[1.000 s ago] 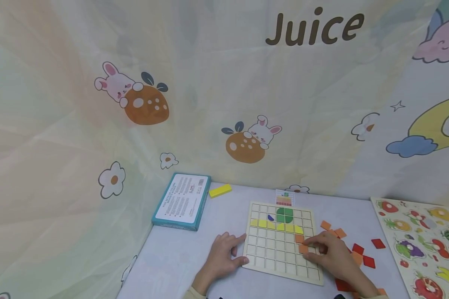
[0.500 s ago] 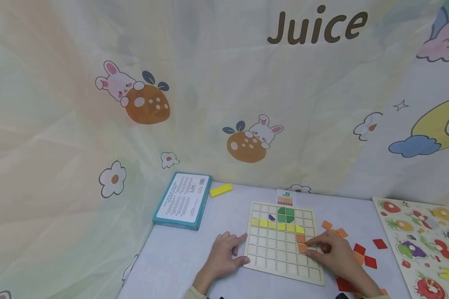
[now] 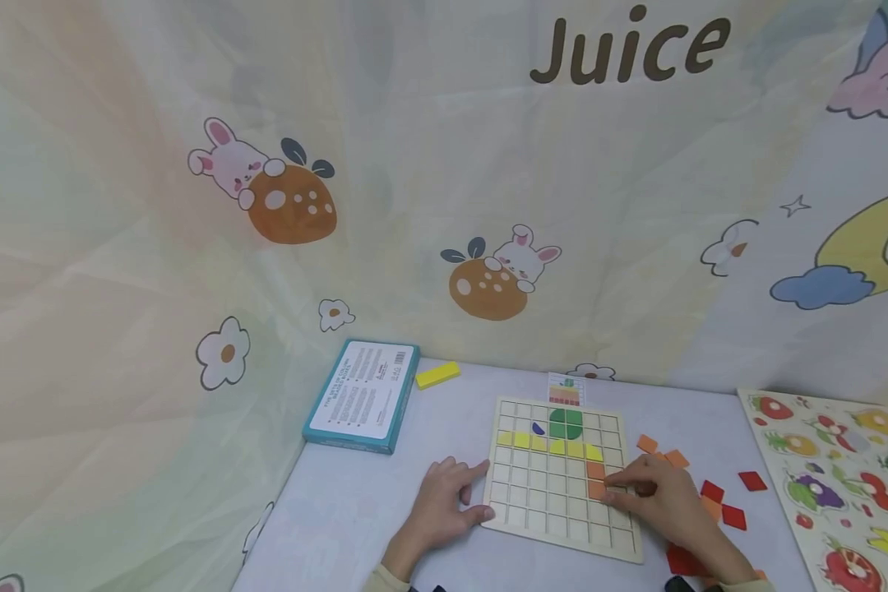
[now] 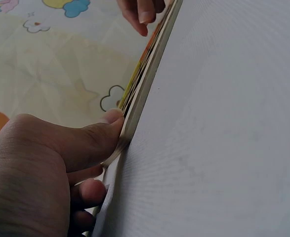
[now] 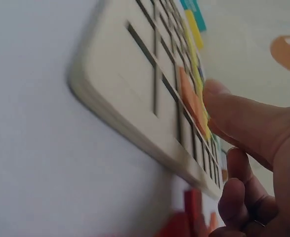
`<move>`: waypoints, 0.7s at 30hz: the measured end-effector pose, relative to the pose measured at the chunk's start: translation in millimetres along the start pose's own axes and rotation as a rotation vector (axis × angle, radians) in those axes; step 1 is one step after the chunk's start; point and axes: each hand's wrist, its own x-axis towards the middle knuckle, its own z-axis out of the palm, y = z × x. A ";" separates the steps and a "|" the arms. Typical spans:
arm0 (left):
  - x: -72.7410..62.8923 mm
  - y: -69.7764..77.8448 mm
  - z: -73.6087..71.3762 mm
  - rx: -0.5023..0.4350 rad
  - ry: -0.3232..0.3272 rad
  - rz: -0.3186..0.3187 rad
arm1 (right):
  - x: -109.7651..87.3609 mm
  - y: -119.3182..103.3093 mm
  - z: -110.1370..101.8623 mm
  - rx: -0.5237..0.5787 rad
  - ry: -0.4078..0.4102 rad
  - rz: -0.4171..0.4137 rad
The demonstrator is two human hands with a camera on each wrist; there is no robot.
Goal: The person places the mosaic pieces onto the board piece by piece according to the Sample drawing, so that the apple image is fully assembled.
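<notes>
A light wooden grid board (image 3: 529, 500) lies on the white table. My left hand (image 3: 444, 503) rests at its left edge, index finger stretched out and thumb apart from it; in the left wrist view the thumb (image 4: 93, 143) touches the edge. On the board are green quarter-round tiles (image 3: 566, 424), a small blue half-round tile (image 3: 538, 428) and a row of yellow tiles (image 3: 521, 441). Below the row's right end sits an orange square tile (image 3: 595, 469). My right hand (image 3: 659, 493) pinches a second orange tile (image 3: 595, 490) just under it, fingertips at its right side.
Loose orange tiles (image 3: 677, 458) and red tiles (image 3: 733, 517) lie right of the board, some beneath the right forearm. A small pattern card (image 3: 566, 390) stands behind it. Back left are a teal box (image 3: 363, 395) and a yellow bar (image 3: 438, 375). A fruit puzzle board (image 3: 807, 477) lies far right.
The lower orange tile has shifted slightly up and left and now lines up under the upper one, my right fingertips staying at it. My left hand keeps its place at the board's edge.
</notes>
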 end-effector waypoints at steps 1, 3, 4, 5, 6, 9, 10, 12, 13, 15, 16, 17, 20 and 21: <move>0.1 0.2 -0.3 0.002 0.001 0.004 | 1.3 2.4 -3.5 0.016 0.005 0.013; 0.3 0.9 -1.5 0.000 0.006 0.015 | 5.4 7.9 -11.9 0.029 0.028 0.045; 0.3 1.1 -2.0 0.001 0.010 0.017 | 8.0 10.9 -16.8 0.029 0.044 0.062; 0.3 1.4 -2.5 0.004 0.013 0.022 | 11.1 14.1 -21.8 0.018 0.061 0.074; 0.2 1.9 -3.5 0.004 0.016 0.023 | 14.6 18.0 -26.6 0.009 0.071 0.079; 0.2 2.3 -5.4 0.005 0.013 0.014 | 26.1 30.4 -38.4 -0.028 0.078 0.103; 0.4 1.9 -5.3 0.006 0.009 0.009 | 29.4 33.9 -41.1 -0.043 0.075 0.108; 0.6 0.9 -4.7 0.004 0.001 0.001 | 34.9 40.1 -42.8 -0.049 0.047 0.128; 0.6 0.1 -4.0 0.004 -0.002 -0.002 | 36.7 42.1 -42.1 -0.053 0.038 0.133; 0.7 -1.1 -2.2 0.003 -0.003 -0.003 | 39.0 44.6 -39.1 -0.064 0.043 0.118; 0.7 -1.6 -1.4 0.000 -0.003 -0.002 | 39.7 45.3 -37.5 -0.072 0.050 0.105; 0.7 -1.8 -0.7 0.000 -0.001 0.000 | 40.4 46.0 -35.7 -0.083 0.059 0.093; 0.7 -1.6 0.8 -0.001 0.007 0.008 | 42.3 45.7 -33.9 -0.103 0.077 0.071; 0.6 -1.4 1.1 0.000 0.009 0.011 | 42.9 45.4 -34.1 -0.106 0.075 0.072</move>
